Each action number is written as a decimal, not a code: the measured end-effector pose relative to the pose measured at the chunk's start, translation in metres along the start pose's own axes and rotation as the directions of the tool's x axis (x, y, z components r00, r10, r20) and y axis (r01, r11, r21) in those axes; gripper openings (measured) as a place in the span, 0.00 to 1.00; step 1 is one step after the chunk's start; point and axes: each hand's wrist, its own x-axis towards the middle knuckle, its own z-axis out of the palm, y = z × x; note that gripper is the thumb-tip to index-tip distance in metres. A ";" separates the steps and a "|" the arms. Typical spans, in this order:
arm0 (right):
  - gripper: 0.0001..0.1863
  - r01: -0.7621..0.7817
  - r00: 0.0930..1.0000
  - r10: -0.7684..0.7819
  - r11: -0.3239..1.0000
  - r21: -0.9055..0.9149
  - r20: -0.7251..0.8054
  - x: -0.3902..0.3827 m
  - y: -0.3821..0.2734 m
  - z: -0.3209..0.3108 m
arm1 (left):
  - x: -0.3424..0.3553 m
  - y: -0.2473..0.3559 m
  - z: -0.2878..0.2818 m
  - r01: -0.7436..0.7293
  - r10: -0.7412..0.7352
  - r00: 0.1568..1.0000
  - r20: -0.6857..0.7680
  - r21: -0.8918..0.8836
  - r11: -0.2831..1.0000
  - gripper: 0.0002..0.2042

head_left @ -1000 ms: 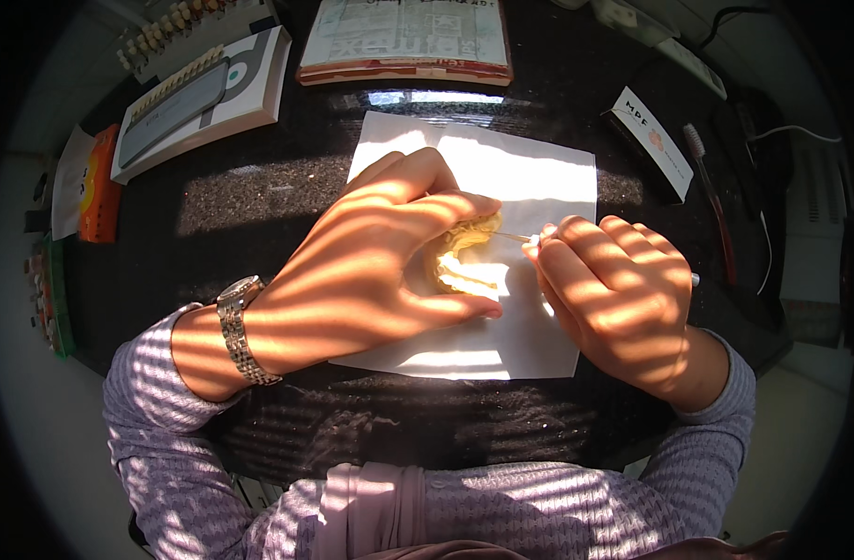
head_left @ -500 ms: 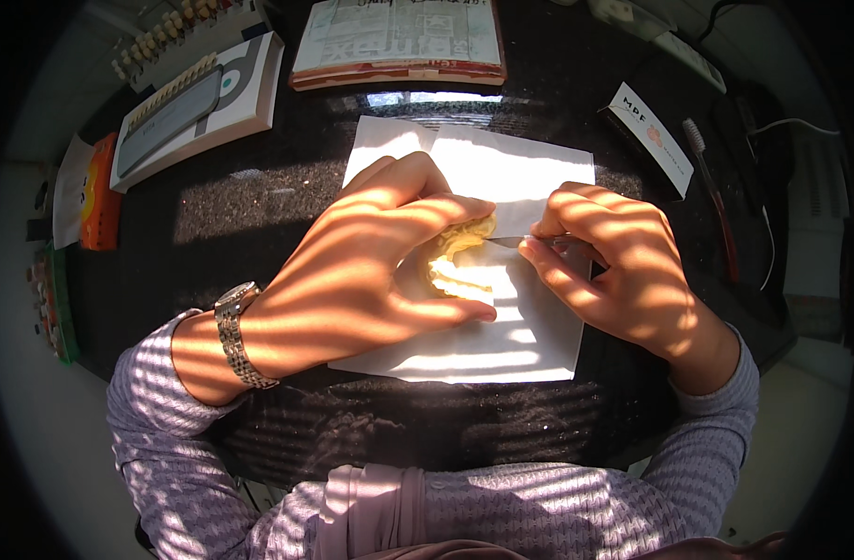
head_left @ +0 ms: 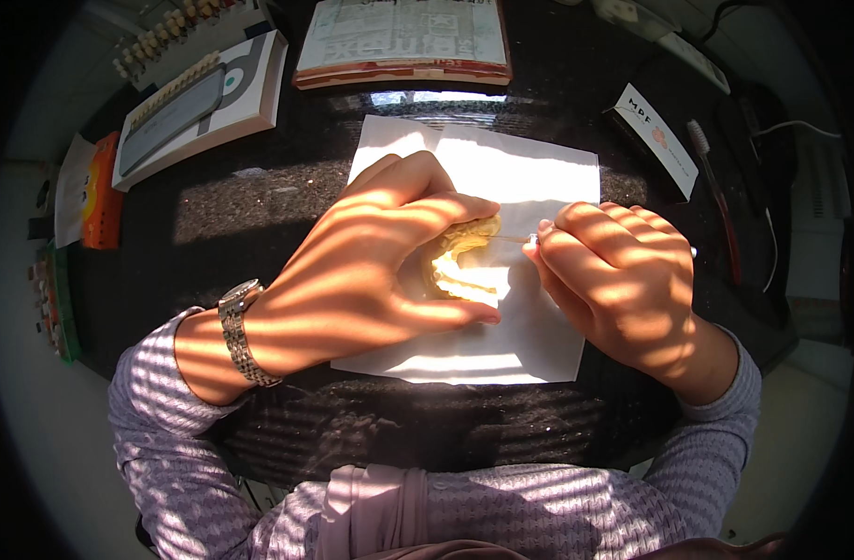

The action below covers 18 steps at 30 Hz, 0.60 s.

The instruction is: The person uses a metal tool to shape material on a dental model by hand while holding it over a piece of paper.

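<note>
My left hand (head_left: 371, 261), wearing a metal watch (head_left: 245, 336), is wrapped round a yellowish, horseshoe-shaped dental cast (head_left: 464, 252) on a sheet of white paper (head_left: 539, 173), thumb along its lower edge and fingers over its top. At the cast's right, my right hand (head_left: 623, 280) grips a thin instrument (head_left: 511, 239) with its fingers curled. The slim tip reaches toward the upper right part of the cast; whether it touches is too small to tell. Stripes of sunlight cross both hands and the paper.
On the dark speckled desk (head_left: 324, 420): boxed shade guides (head_left: 175, 112) and an orange box (head_left: 100, 205) at left, a book or folder (head_left: 399, 51) at back, a white card box (head_left: 651, 140), a toothbrush (head_left: 716, 196) and cables (head_left: 796, 128) at right.
My right hand has rolled between frames: half a second ago its thumb and index were opened toward the left; now the knuckles are turned upward again. My left hand stays nearly still.
</note>
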 end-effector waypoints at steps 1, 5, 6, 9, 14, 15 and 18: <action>0.07 -0.051 0.999 0.053 0.994 0.093 -0.013 -0.001 0.002 0.003 | 0.001 -0.001 0.000 -0.010 0.010 1.000 0.004 0.000 1.000 0.33; 0.07 -0.213 0.974 0.178 0.933 0.290 0.142 -0.001 0.013 -0.001 | 0.002 -0.002 -0.002 -0.010 0.011 0.999 0.037 -0.030 1.000 0.33; 0.08 -0.233 0.967 0.187 0.923 0.307 0.171 -0.001 0.015 -0.002 | 0.000 -0.002 -0.002 0.004 -0.002 0.999 0.047 -0.043 0.999 0.32; 0.13 -0.371 0.903 0.424 0.686 0.626 0.071 0.000 0.012 -0.004 | -0.001 -0.006 -0.002 -0.056 0.060 0.997 0.055 -0.076 0.996 0.34; 0.06 -0.451 0.789 0.554 0.228 0.863 0.265 0.002 0.011 -0.015 | 0.000 -0.011 0.003 -0.070 0.072 0.997 0.024 -0.075 0.995 0.38; 0.08 -0.510 0.722 0.527 -0.030 0.859 0.448 0.003 0.014 -0.021 | -0.001 -0.008 0.002 -0.067 0.067 0.998 0.013 -0.034 0.997 0.38; 0.22 -0.369 0.741 0.479 -0.296 0.881 0.471 0.007 0.013 -0.020 | -0.003 -0.003 -0.002 -0.104 0.108 0.994 -0.023 0.121 0.987 0.37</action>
